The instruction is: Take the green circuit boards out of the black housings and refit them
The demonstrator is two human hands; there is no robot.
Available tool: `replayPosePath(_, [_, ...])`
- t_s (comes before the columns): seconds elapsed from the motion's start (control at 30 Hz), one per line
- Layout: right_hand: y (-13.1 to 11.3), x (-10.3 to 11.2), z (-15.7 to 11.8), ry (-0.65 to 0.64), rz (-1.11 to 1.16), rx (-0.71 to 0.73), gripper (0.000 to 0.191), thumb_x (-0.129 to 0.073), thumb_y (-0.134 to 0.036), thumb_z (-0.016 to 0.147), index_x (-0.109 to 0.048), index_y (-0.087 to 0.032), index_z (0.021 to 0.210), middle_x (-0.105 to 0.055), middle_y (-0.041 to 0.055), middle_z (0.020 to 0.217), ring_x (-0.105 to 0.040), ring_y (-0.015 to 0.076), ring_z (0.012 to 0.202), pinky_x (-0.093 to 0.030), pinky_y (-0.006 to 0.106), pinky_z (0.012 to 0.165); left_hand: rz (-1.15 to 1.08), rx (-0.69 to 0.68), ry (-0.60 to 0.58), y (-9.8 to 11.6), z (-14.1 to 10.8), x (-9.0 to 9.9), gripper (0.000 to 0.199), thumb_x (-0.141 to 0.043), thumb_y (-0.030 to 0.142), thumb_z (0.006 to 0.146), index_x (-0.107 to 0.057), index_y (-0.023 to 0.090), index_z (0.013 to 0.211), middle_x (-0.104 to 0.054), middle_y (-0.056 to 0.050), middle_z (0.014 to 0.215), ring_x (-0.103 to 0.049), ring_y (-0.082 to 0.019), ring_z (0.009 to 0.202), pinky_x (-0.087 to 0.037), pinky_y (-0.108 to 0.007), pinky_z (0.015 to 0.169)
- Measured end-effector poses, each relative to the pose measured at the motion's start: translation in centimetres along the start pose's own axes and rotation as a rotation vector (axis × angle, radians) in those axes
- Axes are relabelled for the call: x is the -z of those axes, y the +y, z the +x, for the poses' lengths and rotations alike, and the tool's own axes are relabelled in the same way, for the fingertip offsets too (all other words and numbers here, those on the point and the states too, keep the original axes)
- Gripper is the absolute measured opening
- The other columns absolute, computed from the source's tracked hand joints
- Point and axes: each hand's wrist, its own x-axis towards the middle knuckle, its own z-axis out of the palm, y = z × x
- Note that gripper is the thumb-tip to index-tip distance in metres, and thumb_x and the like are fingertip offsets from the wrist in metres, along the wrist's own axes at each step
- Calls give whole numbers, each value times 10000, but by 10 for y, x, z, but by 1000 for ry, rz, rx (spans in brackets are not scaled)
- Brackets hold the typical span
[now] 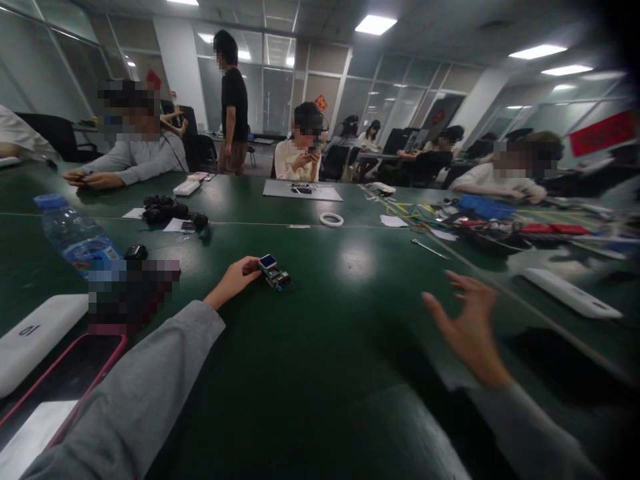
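My left hand (240,277) is closed with its fingertips on the left edge of a small circuit board (277,279) with a little screen (267,261). The board is at or just above the green tabletop (320,347); I cannot tell whether it touches. To the right, my right hand (470,320) hovers over the table, slightly blurred, with thumb and fingers spread and nothing in them. A wrench (430,249) lies a little beyond that hand.
On the left are a water bottle (80,237), a white power bank (40,340) and a red-edged phone (75,373). A white ring (331,219) lies ahead. Cables and a blue tray (487,207) crowd the right, near another white bar-shaped device (570,293). Several people sit across the table.
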Motion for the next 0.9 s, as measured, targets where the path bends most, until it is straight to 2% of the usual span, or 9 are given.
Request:
replayPosePath(0.07, [-41,-55,-8,-201,115,99,549,-556,-550,851,-481,-272,1319,-465,168,1248,-450,347,1185,-402,588,955,-1,2,-5,1,-1,0,357,-624,317,788,-593,161,1108,-667,-102,1102,-636,-220,998,-478,-431,906])
replayPosePath(0.17, [-108,-133,-22,-462,247,214,506,-536,-462,893,-428,-273,1350,-427,135,1311,-419,314,1229,-386,550,1013,-6,-15,-24,-1,-1,0,349,-604,299,806,-583,164,1128,-661,-103,1123,-633,-216,1006,-467,-441,924])
replayPosePath(0.23, [-142,-170,-27,-546,298,283,587,-592,-454,862,-390,-262,1379,-381,133,1364,-378,326,1264,-378,544,1025,-15,-24,-26,-3,0,-1,351,-602,279,806,-577,156,1134,-663,-108,1115,-633,-215,1002,-462,-444,931])
replayPosePath(0.3, [-161,-193,-27,-574,325,297,631,-630,-406,839,-373,-246,1392,-365,142,1377,-380,342,1257,-390,544,1010,-19,-32,-28,-4,1,-1,351,-609,262,799,-578,154,1132,-664,-108,1105,-630,-216,1003,-463,-441,929])
replayPosePath(0.43, [-161,-212,-24,-611,411,178,508,-567,-246,857,-435,-260,1348,-474,120,1250,-504,294,1125,-450,494,944,-10,-9,-33,-2,2,1,357,-625,244,777,-593,177,1126,-661,-91,1092,-622,-217,998,-469,-433,914])
replayPosePath(0.53, [-151,-217,-20,-633,606,20,421,-562,-242,857,-506,-251,1274,-548,81,1176,-545,242,1081,-442,448,969,-70,37,-69,2,3,4,396,-627,177,739,-592,174,1133,-649,-96,1124,-617,-219,1008,-470,-426,911])
replayPosePath(0.63, [-145,-220,-12,-704,863,-281,372,-594,-306,842,-553,-217,1200,-616,59,1068,-590,220,1011,-463,427,952,-179,38,-89,4,4,5,477,-623,150,724,-554,174,1196,-613,-107,1214,-596,-220,1058,-457,-423,936])
replayPosePath(0.73, [-138,-219,-2,-821,1140,-611,350,-593,-344,836,-568,-201,1156,-620,66,1091,-630,210,923,-518,408,880,-250,24,-111,5,4,4,609,-676,186,709,-487,201,1288,-563,-110,1298,-578,-223,1099,-442,-430,965])
replayPosePath(0.9, [-126,-211,11,-987,1438,-892,341,-432,-362,919,-553,-133,1141,-651,129,1045,-658,213,877,-548,383,833,-299,74,-163,10,3,9,620,-722,288,703,-511,252,1285,-523,-91,1360,-574,-225,1115,-444,-434,975])
